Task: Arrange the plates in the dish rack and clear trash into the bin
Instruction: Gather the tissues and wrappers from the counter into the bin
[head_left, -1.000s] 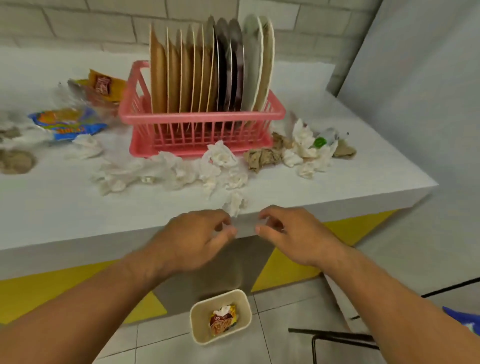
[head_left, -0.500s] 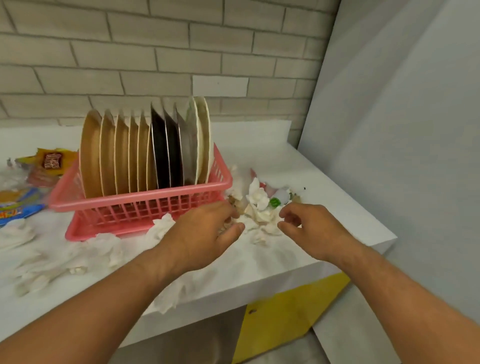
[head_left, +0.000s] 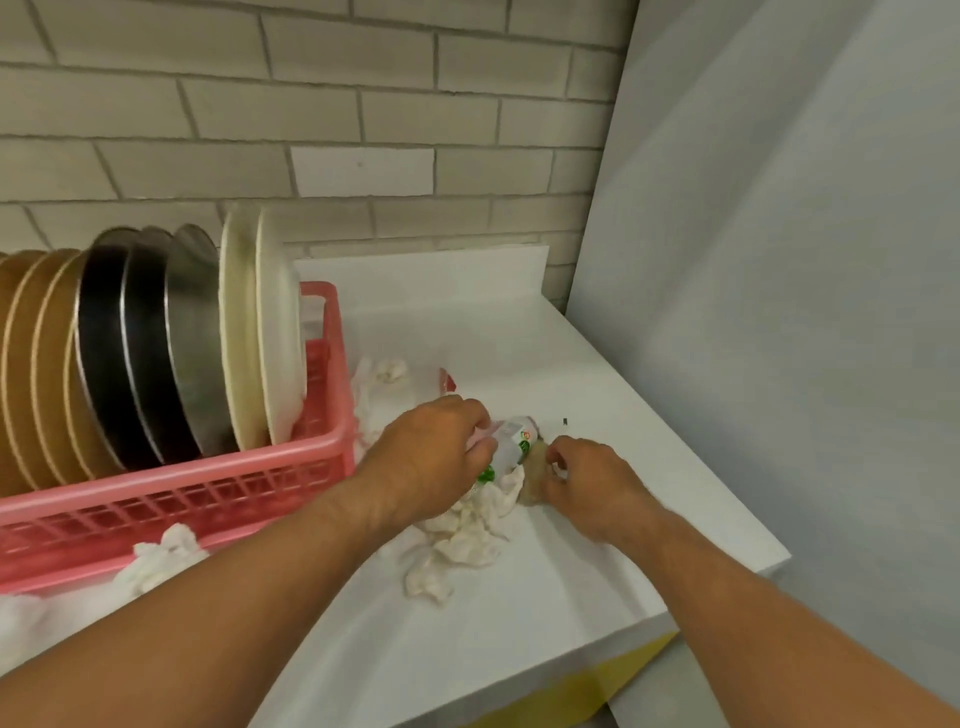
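Note:
A pink dish rack on the white counter holds several upright plates: brown, dark metal and cream. To its right lies a heap of crumpled white tissues with a clear wrapper printed in green and orange. My left hand curls its fingers round the wrapper and tissues. My right hand pinches a brownish crumpled paper beside it. The bin is out of view.
Another crumpled tissue lies in front of the rack, and more tissue with a red scrap sits behind my hands. A grey wall panel bounds the counter on the right; brick wall behind. The counter edge runs close at the lower right.
Both hands moved forward from the counter's front edge to the trash heap right of the rack and closed on it. The view swung up and right; the bin dropped out of sight.

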